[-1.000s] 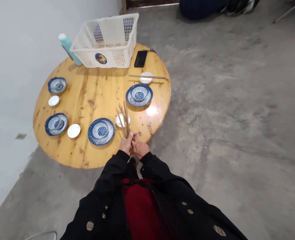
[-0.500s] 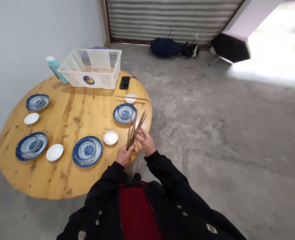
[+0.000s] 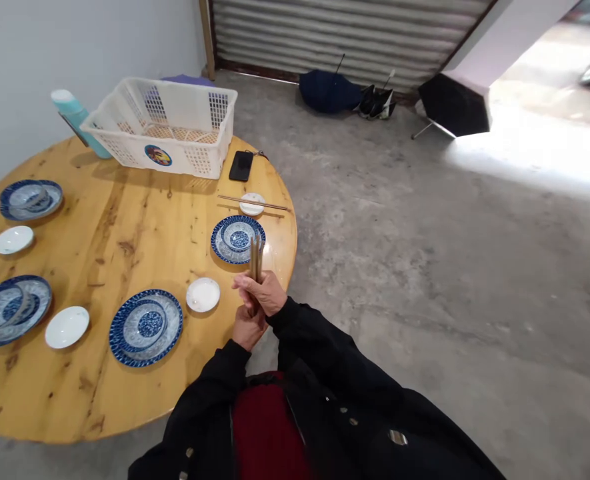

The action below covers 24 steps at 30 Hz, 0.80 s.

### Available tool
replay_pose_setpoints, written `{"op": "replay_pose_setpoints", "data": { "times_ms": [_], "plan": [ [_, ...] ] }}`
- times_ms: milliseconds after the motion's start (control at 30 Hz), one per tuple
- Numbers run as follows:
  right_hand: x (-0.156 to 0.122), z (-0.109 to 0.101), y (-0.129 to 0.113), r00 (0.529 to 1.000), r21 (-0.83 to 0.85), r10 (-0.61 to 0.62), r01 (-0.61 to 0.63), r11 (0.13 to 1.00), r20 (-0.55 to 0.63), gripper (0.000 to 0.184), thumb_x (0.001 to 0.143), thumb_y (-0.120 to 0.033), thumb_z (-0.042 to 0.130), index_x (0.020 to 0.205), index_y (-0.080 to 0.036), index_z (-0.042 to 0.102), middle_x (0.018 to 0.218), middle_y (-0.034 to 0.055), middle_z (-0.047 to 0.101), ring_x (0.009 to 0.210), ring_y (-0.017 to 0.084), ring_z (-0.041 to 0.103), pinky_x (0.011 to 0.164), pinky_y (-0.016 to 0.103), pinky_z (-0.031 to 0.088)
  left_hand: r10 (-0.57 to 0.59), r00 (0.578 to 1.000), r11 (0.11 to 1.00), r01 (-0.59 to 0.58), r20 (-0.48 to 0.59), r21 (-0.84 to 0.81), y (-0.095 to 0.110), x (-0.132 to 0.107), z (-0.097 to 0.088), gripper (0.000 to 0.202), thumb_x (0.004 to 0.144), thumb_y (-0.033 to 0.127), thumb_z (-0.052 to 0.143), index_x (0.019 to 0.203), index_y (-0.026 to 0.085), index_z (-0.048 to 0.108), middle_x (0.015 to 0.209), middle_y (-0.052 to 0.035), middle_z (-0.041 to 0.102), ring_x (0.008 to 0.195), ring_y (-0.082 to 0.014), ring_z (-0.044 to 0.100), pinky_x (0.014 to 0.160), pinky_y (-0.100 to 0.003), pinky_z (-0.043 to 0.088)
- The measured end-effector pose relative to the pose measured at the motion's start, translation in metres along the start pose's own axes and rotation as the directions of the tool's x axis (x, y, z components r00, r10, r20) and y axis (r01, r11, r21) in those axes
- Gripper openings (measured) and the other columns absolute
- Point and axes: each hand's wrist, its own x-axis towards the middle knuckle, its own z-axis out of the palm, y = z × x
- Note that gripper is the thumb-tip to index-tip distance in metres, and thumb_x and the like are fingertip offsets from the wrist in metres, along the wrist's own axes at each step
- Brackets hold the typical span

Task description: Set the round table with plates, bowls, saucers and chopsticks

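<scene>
Both my hands meet at the near edge of a round wooden table [image 3: 125, 227]. My left hand [image 3: 245, 328] grips the lower end of a bundle of brown chopsticks [image 3: 255, 257], which stands nearly upright. My right hand [image 3: 262, 292] is wrapped around the same bundle just above the left one. To the left of my hands lie a small white dish [image 3: 203, 294] and a blue patterned plate with a bowl on it [image 3: 145, 326]. Just behind the chopstick tips sits another blue plate with a bowl [image 3: 237, 237].
Further blue plates [image 3: 9, 310] and white dishes [image 3: 67, 326] lie to the left. A white basket [image 3: 162, 125], a teal bottle [image 3: 75, 119], a black phone [image 3: 241, 165] and a chopstick pair across a small dish [image 3: 252, 202] sit at the back. Umbrellas [image 3: 452, 107] lie by the shutter.
The fanned chopsticks have been gathered into a tight upright bundle. My right hand, open beside them before, has closed on it. The view has moved nearer to the table.
</scene>
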Motion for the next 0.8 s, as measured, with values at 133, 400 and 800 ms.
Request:
{"op": "replay_pose_setpoints", "data": {
  "times_ms": [133,400,800],
  "plan": [
    [0.063,-0.074,-0.034,0.975,-0.319,-0.205,0.222,0.921,0.089,0.053,0.086,-0.066,0.056,0.096,-0.016,0.072,0.092,0.0087,0.073,0.087,0.023,0.07,0.078,0.036,0.057,-0.011,0.991,1.0,0.012,-0.137,0.005,0.022,0.035,0.03,0.053,0.07,0.066,0.076,0.063,0.018,0.055,0.039,0.0076,0.036,0.035,-0.0041,0.027,0.037,-0.021,0.02],
    [0.2,-0.209,-0.06,0.975,-0.998,-0.212,0.064,0.007,0.061,0.047,0.095,-0.033,0.057,0.132,-0.005,0.057,0.138,0.0253,0.055,0.13,0.036,0.048,0.104,0.046,0.043,-0.064,0.926,0.98,-0.013,-0.373,-0.2,0.058,0.094,0.114,0.054,0.073,0.067,0.073,0.067,0.017,0.056,0.041,0.0078,0.041,0.031,-0.0013,0.022,0.034,-0.018,0.013],
    [0.174,-0.219,-0.041,0.984,-0.989,0.101,0.143,0.038,0.146,0.039,0.106,-0.033,0.027,0.114,-0.014,0.06,0.093,0.0137,0.073,0.084,0.025,0.07,0.068,0.028,0.04,-0.03,0.854,0.937,-0.157,-0.519,-0.312,0.074,0.165,0.143,0.062,0.069,0.065,0.078,0.1,0.011,0.069,0.07,0.003,0.059,0.035,0.0024,0.026,0.034,-0.018,0.014]
  ]
}}
